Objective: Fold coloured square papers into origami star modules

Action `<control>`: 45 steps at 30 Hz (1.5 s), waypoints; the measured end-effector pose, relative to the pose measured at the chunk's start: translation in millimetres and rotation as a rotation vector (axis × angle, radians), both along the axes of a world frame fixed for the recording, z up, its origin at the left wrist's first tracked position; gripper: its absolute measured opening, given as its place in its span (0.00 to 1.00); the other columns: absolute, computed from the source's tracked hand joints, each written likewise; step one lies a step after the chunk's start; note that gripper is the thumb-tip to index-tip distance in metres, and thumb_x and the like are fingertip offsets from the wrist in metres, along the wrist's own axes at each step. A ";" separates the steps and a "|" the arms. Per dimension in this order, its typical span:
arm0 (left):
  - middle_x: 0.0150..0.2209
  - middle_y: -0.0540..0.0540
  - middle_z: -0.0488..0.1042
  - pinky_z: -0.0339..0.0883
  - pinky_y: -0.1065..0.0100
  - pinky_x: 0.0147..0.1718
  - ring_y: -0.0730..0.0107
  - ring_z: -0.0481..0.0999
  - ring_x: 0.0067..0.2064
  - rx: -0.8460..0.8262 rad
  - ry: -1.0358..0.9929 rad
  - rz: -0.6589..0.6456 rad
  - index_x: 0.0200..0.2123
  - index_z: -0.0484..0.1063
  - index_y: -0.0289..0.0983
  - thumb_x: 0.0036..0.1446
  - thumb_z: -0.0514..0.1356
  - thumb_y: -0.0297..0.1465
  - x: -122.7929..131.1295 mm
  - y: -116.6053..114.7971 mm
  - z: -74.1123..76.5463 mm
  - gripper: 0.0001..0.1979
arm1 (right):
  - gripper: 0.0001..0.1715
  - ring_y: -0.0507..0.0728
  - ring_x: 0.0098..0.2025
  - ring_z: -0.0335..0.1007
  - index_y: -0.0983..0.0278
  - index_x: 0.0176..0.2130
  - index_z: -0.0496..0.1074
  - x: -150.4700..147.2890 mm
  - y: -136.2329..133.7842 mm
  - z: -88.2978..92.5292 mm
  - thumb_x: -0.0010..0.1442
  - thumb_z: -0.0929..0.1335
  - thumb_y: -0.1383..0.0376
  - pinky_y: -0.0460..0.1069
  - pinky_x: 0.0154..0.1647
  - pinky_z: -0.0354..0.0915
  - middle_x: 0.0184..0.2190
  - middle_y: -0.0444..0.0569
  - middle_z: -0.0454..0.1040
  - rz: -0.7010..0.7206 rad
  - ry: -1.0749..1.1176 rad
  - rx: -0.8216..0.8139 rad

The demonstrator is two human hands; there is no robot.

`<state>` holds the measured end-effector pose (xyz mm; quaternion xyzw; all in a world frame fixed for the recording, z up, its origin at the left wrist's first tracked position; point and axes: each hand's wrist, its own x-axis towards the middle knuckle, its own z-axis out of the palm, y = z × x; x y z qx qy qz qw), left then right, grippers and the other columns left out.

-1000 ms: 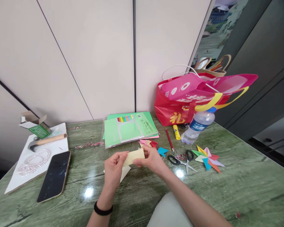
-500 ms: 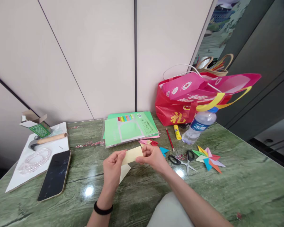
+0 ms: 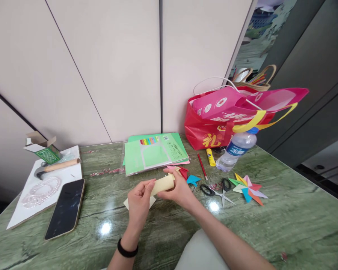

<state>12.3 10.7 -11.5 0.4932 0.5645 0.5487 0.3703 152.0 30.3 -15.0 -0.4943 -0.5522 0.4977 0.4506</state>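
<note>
Holding one paper (image 3: 162,185) between two hands, over the middle of the table (image 3: 87,253). Left hand (image 3: 139,200): thumb and fingers pinched on the paper's left end. Right hand (image 3: 180,193): thumb below, fingers above, gripping the right end. Hands apart, joined only by the paper, which is cream, bowed and tilted up to the right. Black band (image 3: 127,249) on left wrist.

Beneath, on the table, more cream sheet (image 3: 153,202), partly covered by the left hand; cannot tell whether one piece or two. Just beyond the right hand, folded pieces: red (image 3: 183,172), and blue (image 3: 193,180) to its right.

Toward the right edge: scissors (image 3: 222,195), blades parted; then a many-coloured star (image 3: 248,189), lying flat. Farther back, pencil (image 3: 202,165), glue (image 3: 210,157), upright bottle (image 3: 236,150). Red bag (image 3: 198,127) behind these, by the far right corner.

Far edge, middle: green packs (image 3: 150,153), overlapping.

Along the left edge: white board (image 3: 22,213) bearing a hammer (image 3: 60,165), beads (image 3: 43,191) and an open carton (image 3: 48,154). Phone (image 3: 65,210), screen up, just beside the board, its side toward the table's middle.
</note>
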 end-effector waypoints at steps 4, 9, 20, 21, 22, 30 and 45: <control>0.29 0.46 0.80 0.64 0.71 0.27 0.67 0.74 0.28 0.023 0.025 -0.017 0.31 0.78 0.35 0.48 0.60 0.37 1.4 -0.8 3.5 0.12 | 0.35 0.51 0.28 0.63 0.66 0.45 0.62 -2.2 -2.4 3.6 0.35 0.72 0.69 0.45 0.27 0.63 0.34 0.46 0.67 -0.004 -0.068 0.028; 0.28 0.46 0.80 0.64 0.72 0.25 0.67 0.74 0.27 0.023 0.071 0.002 0.31 0.78 0.35 0.49 0.60 0.37 0.4 -0.7 4.5 0.12 | 0.31 0.51 0.27 0.65 0.65 0.43 0.62 -2.5 -4.2 6.2 0.36 0.70 0.71 0.45 0.24 0.65 0.32 0.45 0.67 0.039 0.023 -0.019; 0.27 0.47 0.79 0.65 0.72 0.26 0.68 0.74 0.28 0.050 0.147 0.097 0.30 0.78 0.35 0.49 0.60 0.33 -5.1 -0.8 12.8 0.10 | 0.25 0.51 0.20 0.69 0.64 0.39 0.62 12.3 5.6 6.2 0.39 0.70 0.70 0.47 0.25 0.67 0.17 0.38 0.72 0.089 0.235 -0.137; 0.27 0.47 0.79 0.65 0.72 0.27 0.67 0.74 0.29 0.049 0.144 0.105 0.30 0.78 0.35 0.49 0.60 0.33 -6.9 -0.4 12.8 0.10 | 0.25 0.51 0.20 0.69 0.64 0.39 0.62 15.1 6.9 6.7 0.39 0.70 0.69 0.47 0.26 0.67 0.17 0.38 0.72 0.075 0.240 -0.133; 0.27 0.47 0.79 0.65 0.72 0.27 0.67 0.75 0.29 0.049 0.141 0.115 0.30 0.78 0.35 0.49 0.60 0.34 -9.1 0.2 12.4 0.10 | 0.26 0.52 0.21 0.70 0.64 0.39 0.62 18.5 8.3 7.0 0.38 0.71 0.68 0.47 0.26 0.68 0.17 0.38 0.72 0.059 0.246 -0.124; 0.26 0.47 0.78 0.70 0.68 0.22 0.64 0.75 0.26 -0.044 -0.162 0.042 0.29 0.78 0.35 0.41 0.65 0.39 -12.4 4.9 9.7 0.13 | 0.26 0.56 0.29 0.73 0.66 0.37 0.68 29.9 14.6 5.5 0.40 0.74 0.56 0.52 0.33 0.70 0.24 0.46 0.76 -0.045 0.292 -0.090; 0.39 0.39 0.77 0.73 0.61 0.32 0.59 0.78 0.35 -0.085 -0.419 -0.039 0.47 0.64 0.33 0.43 0.65 0.38 -7.0 8.2 4.7 0.28 | 0.06 0.54 0.28 0.69 0.64 0.29 0.69 9.8 2.6 3.7 0.51 0.67 0.64 0.48 0.29 0.66 0.27 0.47 0.72 -0.054 0.015 0.179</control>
